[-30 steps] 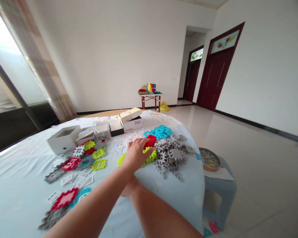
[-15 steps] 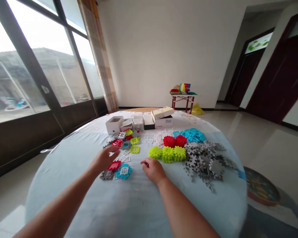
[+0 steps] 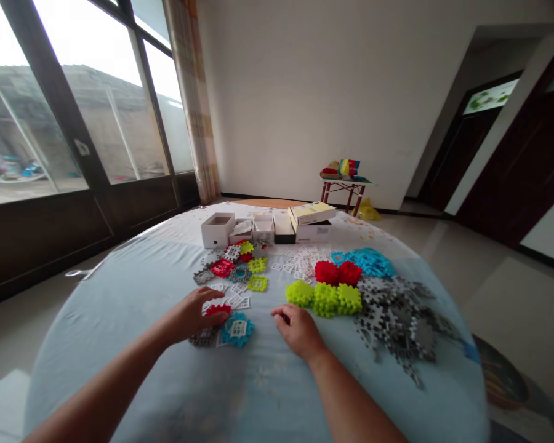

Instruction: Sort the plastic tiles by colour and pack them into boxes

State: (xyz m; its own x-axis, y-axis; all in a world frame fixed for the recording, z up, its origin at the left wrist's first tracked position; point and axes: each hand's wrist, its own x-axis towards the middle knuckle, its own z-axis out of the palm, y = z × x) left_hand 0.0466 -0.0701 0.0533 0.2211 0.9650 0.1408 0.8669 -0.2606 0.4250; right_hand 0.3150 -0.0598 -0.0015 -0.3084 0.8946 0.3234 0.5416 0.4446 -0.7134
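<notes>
Surface [image 3: 133,295]: grey pile [image 3: 399,314] near right edge; a knock could spill it. Right hand [image 3: 300,332] loosely curled, contents hidden. Left hand [image 3: 189,315] half-open at red piece [image 3: 218,309], inside left edge, grip unclear; dragging could shift blue piece [image 3: 237,330].

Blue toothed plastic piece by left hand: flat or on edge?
Flat: the blue toothed plastic piece shows its broad face upward, white lattice at centre.

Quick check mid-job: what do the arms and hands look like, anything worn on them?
Left hand and right hand are ungloved. Both forearms are bare to the frame's edge, with no sleeve, watch or bracelet showing. Rings are too small to rule out.
</notes>
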